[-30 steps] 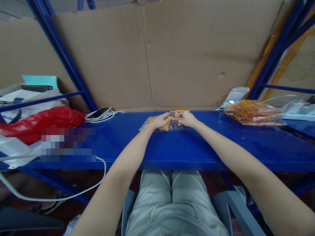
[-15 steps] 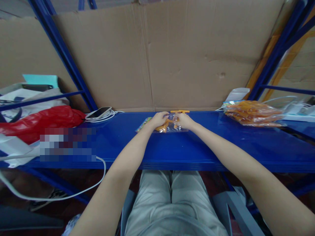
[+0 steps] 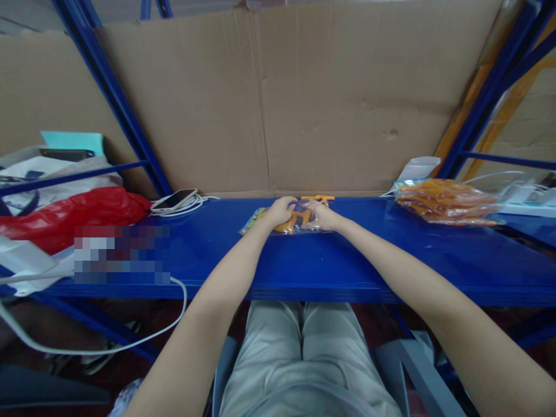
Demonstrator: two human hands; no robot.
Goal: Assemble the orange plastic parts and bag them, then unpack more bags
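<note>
A clear plastic bag (image 3: 299,226) with orange plastic pieces inside lies near the back of the blue shelf, its printed coloured end to the left. My left hand (image 3: 281,212) is closed over the bag's left part, thumb toward the middle. At the bag's right end, my right hand (image 3: 322,216) has its fingers curved around the clear plastic; the fingertips are partly hidden. Just behind that hand, a loose orange piece (image 3: 324,198) lies by the cardboard.
On the right lies a stack of bagged orange pieces (image 3: 443,200). A phone (image 3: 176,200) with a coiled white cable and a red plastic bag (image 3: 82,211) lie to the left. Cardboard (image 3: 330,98) walls off the back; a white cable (image 3: 185,301) hangs over the front edge.
My right hand has shifted slightly and its fingers have spread somewhat at the bag's right end. The orange pieces inside show more between the hands. My left hand has stayed nearly in place.
</note>
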